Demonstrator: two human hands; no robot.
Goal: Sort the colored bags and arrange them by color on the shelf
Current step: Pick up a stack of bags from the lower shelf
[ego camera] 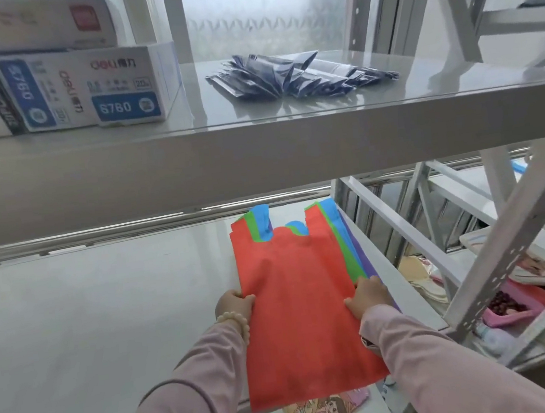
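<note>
Stack of flat fabric vest bags [296,305] — red over green, blue, purple — on grey metal lower shelf [106,310], overhanging its front edge. Left hand [233,307], right hand [368,297] pinch its sides; shallow pinch could let lower bags slide off.
</note>
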